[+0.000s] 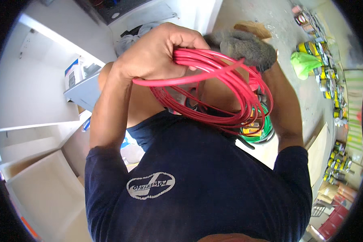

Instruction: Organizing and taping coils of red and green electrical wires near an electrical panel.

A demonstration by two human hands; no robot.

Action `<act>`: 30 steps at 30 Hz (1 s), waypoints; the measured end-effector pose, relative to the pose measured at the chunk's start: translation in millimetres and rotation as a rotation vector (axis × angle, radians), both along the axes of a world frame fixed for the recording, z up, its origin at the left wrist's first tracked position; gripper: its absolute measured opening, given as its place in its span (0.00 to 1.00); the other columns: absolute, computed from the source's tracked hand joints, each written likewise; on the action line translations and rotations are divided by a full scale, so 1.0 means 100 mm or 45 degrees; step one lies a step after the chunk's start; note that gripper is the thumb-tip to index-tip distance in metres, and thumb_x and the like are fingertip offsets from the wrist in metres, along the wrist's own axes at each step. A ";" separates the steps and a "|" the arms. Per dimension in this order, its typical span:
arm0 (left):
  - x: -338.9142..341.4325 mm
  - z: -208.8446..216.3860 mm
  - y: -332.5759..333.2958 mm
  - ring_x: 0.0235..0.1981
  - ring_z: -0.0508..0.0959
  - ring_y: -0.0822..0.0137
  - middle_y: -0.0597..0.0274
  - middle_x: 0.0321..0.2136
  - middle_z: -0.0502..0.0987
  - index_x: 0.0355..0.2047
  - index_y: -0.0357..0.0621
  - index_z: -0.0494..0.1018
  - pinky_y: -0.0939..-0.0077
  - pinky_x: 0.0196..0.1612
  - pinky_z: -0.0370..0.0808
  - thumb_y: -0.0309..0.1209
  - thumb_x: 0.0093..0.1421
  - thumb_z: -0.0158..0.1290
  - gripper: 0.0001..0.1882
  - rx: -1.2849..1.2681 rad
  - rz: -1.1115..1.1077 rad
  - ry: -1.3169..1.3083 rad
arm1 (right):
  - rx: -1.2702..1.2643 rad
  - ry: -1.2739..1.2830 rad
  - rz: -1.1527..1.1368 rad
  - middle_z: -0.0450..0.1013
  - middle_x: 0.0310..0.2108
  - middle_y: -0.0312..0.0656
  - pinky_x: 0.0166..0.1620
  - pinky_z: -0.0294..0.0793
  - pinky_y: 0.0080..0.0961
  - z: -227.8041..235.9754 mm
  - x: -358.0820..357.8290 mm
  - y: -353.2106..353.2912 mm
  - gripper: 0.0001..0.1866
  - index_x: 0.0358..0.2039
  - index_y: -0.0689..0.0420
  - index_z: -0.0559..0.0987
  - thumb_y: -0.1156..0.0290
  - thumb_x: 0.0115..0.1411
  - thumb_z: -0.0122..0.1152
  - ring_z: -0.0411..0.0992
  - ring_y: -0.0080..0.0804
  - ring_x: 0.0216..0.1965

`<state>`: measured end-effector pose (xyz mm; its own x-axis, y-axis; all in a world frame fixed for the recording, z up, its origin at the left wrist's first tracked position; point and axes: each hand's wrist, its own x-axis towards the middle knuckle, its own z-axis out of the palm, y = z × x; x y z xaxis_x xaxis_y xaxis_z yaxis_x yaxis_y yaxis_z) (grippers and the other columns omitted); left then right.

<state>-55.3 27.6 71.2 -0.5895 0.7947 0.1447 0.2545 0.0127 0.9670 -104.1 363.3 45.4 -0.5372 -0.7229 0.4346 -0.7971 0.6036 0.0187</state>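
Nearest is the person's dark navy shirt [213, 177], with a pale oval emblem [151, 186] on its front, and past it both forearms reach forward. The red cable coil [234, 94] is up in front of the body, above the lap, its loops hanging slack and slanting down to the right. The left hand [165, 52], bare, is closed around the upper left part of the bundle, fingers curled over the strands; a single strand crosses in front of the other loops, from beside the left wrist toward the right hand [248, 48]. That hand, covered by what looks like a dark grey fabric glove, is just beside the coil's upper right side; whether its fingers grip a strand cannot be told. Beneath the red loops show the person's bare legs [139, 105] and, low to the right, a green cable coil [266, 131], partly hidden. Off to the left stands a white cabinet [32, 92] with open compartments, and a pale panel [48, 189] is at lower left. Beyond the right hand, a brown scrap [255, 29] lies on the grey floor [280, 24]. Farther right, a lime-green bag [305, 64] rests against a long row of cans [328, 74].
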 end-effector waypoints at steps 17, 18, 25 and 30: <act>-0.61 -0.03 -1.03 0.11 0.65 0.80 0.73 0.13 0.66 0.22 0.48 0.70 0.86 0.16 0.64 0.35 0.57 0.62 0.13 0.172 0.922 -0.640 | -0.227 -0.018 -0.121 0.77 0.40 0.45 0.46 0.76 0.33 0.71 -0.09 -0.28 0.14 0.42 0.56 0.79 0.69 0.54 0.64 0.77 0.45 0.41; -0.64 0.02 -0.96 0.11 0.66 0.78 0.73 0.12 0.65 0.21 0.48 0.70 0.85 0.16 0.63 0.35 0.56 0.63 0.14 0.261 0.952 -0.692 | -0.243 -0.008 -0.063 0.77 0.43 0.45 0.50 0.74 0.33 0.56 -0.19 -0.13 0.16 0.44 0.55 0.79 0.71 0.53 0.65 0.75 0.46 0.43; -0.63 0.09 -0.49 0.10 0.64 0.77 0.70 0.10 0.66 0.26 0.44 0.73 0.82 0.16 0.63 0.37 0.54 0.65 0.13 0.062 0.752 -0.458 | -0.458 0.397 -0.043 0.77 0.39 0.47 0.48 0.75 0.38 0.29 -0.41 -0.38 0.19 0.44 0.53 0.78 0.61 0.53 0.64 0.76 0.49 0.41; -0.27 0.09 -0.07 0.11 0.66 0.80 0.73 0.15 0.68 0.34 0.38 0.75 0.85 0.14 0.66 0.39 0.55 0.64 0.16 -0.085 0.608 -0.513 | -0.359 -0.160 -0.433 0.71 0.23 0.40 0.31 0.70 0.23 0.76 -0.22 -1.15 0.11 0.39 0.57 0.76 0.65 0.61 0.54 0.70 0.35 0.24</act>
